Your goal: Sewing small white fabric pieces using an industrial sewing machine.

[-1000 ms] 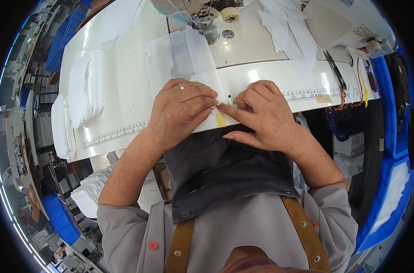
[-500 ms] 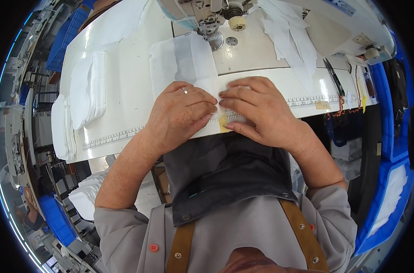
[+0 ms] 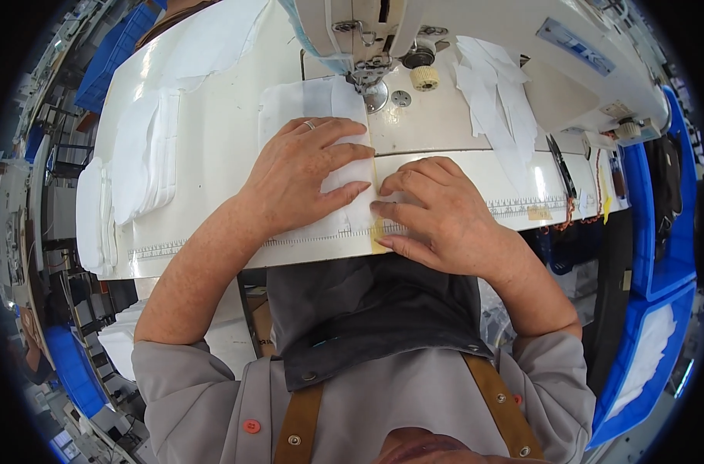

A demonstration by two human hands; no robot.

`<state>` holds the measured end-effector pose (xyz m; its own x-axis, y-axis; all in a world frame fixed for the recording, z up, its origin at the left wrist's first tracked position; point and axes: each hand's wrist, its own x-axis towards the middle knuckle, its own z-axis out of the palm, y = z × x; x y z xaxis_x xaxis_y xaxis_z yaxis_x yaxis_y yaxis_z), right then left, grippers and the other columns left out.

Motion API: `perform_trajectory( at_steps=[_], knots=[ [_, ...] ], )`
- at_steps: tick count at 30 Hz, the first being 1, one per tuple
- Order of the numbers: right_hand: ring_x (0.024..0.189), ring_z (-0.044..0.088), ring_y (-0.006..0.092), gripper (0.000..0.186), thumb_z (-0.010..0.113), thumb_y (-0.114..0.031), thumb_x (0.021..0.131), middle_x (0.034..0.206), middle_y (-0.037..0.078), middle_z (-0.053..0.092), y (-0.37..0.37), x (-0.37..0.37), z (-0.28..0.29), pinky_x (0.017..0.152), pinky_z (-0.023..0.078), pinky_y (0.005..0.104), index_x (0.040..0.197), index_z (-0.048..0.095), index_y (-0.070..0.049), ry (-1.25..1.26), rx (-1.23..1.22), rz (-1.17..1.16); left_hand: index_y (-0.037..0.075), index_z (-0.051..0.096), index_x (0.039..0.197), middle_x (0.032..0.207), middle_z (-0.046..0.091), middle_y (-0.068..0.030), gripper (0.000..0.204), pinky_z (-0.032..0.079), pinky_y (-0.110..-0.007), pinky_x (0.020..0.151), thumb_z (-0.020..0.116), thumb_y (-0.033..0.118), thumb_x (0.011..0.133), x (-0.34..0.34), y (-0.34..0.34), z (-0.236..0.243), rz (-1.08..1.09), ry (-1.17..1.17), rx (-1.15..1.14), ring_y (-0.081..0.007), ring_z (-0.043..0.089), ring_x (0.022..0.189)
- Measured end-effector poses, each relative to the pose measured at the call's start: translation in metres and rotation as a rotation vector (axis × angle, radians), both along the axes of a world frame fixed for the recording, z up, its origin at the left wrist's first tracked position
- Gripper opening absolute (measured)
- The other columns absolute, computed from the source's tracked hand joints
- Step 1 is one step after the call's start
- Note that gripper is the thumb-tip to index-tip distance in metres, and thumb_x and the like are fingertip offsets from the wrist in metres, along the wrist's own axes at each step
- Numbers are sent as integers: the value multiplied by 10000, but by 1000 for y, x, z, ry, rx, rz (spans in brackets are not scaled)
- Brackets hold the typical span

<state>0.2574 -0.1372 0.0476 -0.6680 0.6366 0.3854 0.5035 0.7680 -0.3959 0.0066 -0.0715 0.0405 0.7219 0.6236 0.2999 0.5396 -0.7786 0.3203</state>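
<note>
A thin white fabric piece [image 3: 276, 104] lies flat on the sewing table, its far right corner by the needle and presser foot of a sewing machine [image 3: 375, 46]. Across it my left hand [image 3: 309, 166] rests with fingers spread and thumb apart, pressing it down. A greyish band crosses the fabric's far part. Along the fabric's right edge my right hand [image 3: 437, 213] holds its curved fingers apart, fingertips at or beside that edge. Nothing shows gripped in either hand. Yellow tape [image 3: 377, 236] marks the table near my right thumb.
White cut pieces [image 3: 147, 155] are stacked on the left. Fabric scraps [image 3: 499, 112] lie right of the needle, with black thread snips [image 3: 560, 166] farther right. A measuring tape [image 3: 514, 206] runs along the table's front edge. Blue bins [image 3: 638, 348] stand on the right.
My left hand has spread its fingers and moved farther up the fabric, away from my right fingertips. The whole view has shifted, bringing the machine lower in the picture.
</note>
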Motion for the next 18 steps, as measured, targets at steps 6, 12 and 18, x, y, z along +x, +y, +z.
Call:
perform_trajectory(
  at_steps=[6,12,18],
  knots=[
    [1068,594,270,246,812,-230,800,1110,63,640,15,5,0,937,459,420,1000,761,-97,0,-38,42,154,735,1199,1396,633,-54,424,461,-472,1088,815,253,795,-2,2,-2,0,-18,-27,-301,629,1240],
    [1047,601,273,239,814,-211,799,1099,72,644,30,1,3,922,460,416,1006,780,-97,-25,-53,34,151,737,1203,1404,630,-62,411,460,-475,1091,793,230,803,-4,15,-7,-17,-46,13,-306,624,1248],
    [1035,609,269,239,812,-212,811,1077,80,643,48,0,7,915,467,413,1013,778,-89,-64,-37,2,135,716,1253,1416,615,-86,415,444,-489,1107,752,264,861,-4,20,-6,-1,-1,75,-307,598,1276]
  ],
)
